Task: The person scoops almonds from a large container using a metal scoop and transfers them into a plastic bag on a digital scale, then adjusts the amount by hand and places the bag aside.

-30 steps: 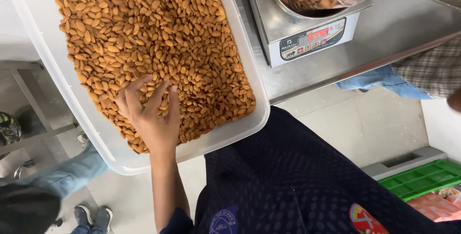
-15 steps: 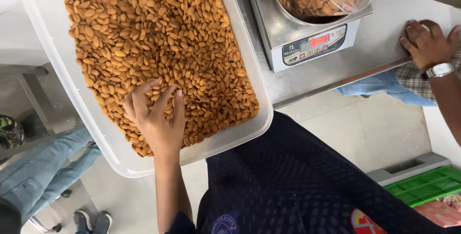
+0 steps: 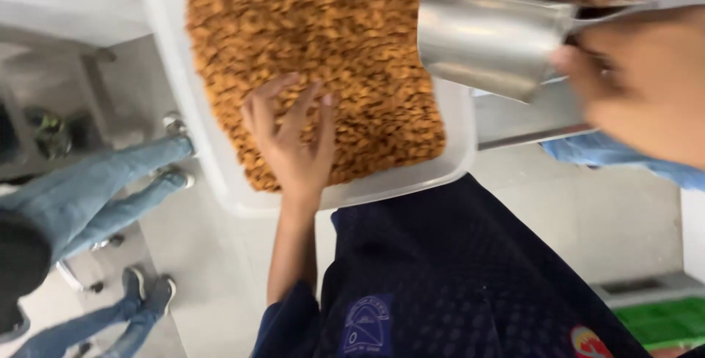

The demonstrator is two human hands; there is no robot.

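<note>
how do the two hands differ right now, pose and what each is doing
The left hand lies flat with fingers spread on the almonds in the white tray; the right hand is raised beside the tray, closed in a grip on a metal scoop. The left hand looks fairly sharp, the right hand blurred. The left hand holds nothing, the right hand holds a tool. Both are bare.

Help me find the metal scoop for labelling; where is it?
In the head view's upper right, the metal scoop is held by the right hand, above the almond tray's right edge.
</note>
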